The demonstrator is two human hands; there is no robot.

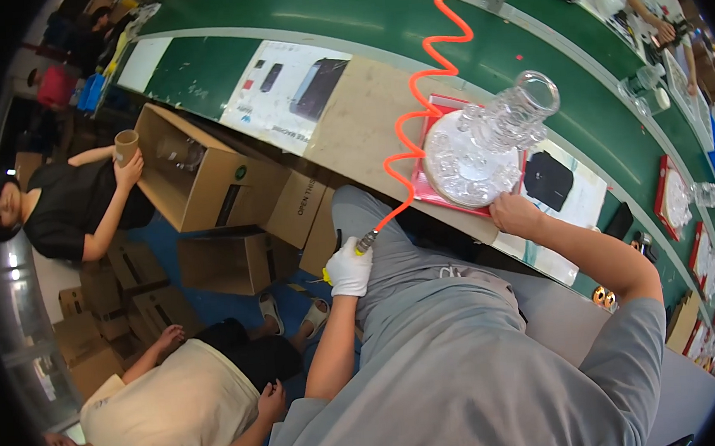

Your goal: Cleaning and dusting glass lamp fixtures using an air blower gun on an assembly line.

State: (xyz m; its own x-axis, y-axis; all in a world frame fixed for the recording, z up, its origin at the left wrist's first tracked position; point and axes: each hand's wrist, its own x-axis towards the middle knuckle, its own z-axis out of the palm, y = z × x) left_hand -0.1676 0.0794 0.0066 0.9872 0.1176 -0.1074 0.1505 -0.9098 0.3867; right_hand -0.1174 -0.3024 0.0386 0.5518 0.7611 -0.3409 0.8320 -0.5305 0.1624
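Observation:
My left hand [350,270], in a white glove, is closed around an air blow gun [365,243] beside my thigh. An orange coiled hose [452,39] runs from the gun up past the bench. On the bench, a clear glass or plastic vessel [523,105] with a wide round mouth stands on a round white disc [438,147] covered with clear pieces. Under the disc lies a red tray [423,184]. My bare right hand [521,215] has its fingers curled at the tray's near right corner, by the disc's edge; the fingertips are partly hidden.
Left of the tray is a printed white sheet [282,91]. Open cardboard boxes [197,180] stand beside the bench, where a person [90,196] holds a brown cardboard tube. Another person [179,401] sits close on my left. More red trays [670,193] with clear vessels line the right.

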